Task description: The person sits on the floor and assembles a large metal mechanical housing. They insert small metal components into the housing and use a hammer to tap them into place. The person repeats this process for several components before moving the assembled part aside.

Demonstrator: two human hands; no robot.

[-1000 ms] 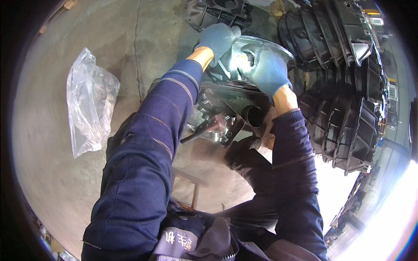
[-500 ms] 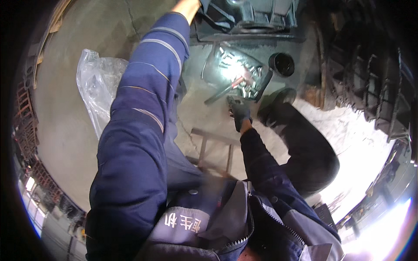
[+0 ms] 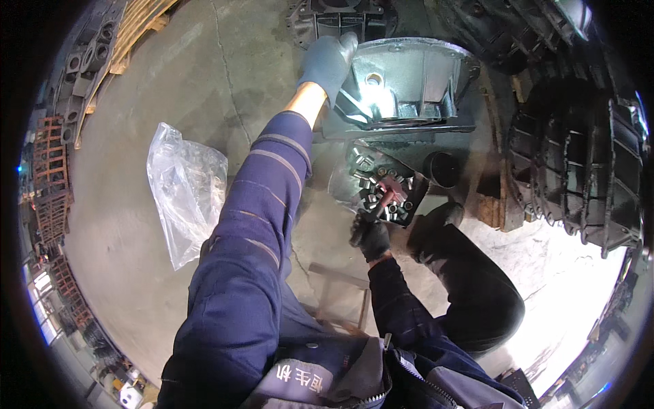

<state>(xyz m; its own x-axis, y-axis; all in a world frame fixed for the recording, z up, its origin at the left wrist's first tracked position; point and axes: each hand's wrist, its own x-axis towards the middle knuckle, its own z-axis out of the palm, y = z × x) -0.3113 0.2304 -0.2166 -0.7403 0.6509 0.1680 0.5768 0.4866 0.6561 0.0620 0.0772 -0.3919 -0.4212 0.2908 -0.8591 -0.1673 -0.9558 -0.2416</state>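
Two grips: left hand [image 3: 327, 65] on a housing [image 3: 403, 68] edge, right hand [image 3: 372, 238] around a hammer [image 3: 393, 187]; floor [image 3: 122, 204] spreads leftward.

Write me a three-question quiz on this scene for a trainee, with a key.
1. Multiple choice: what is in the right hand's grip?
A) A wrench
B) A hammer
C) A screwdriver

2. True or false: in the picture, the clear plastic bag lies left of the small metal parts.

3. Fill in: the left hand's grip is at the ____ end of the large metal housing, as the picture shows it.

Key: 1. B; 2. True; 3. left.
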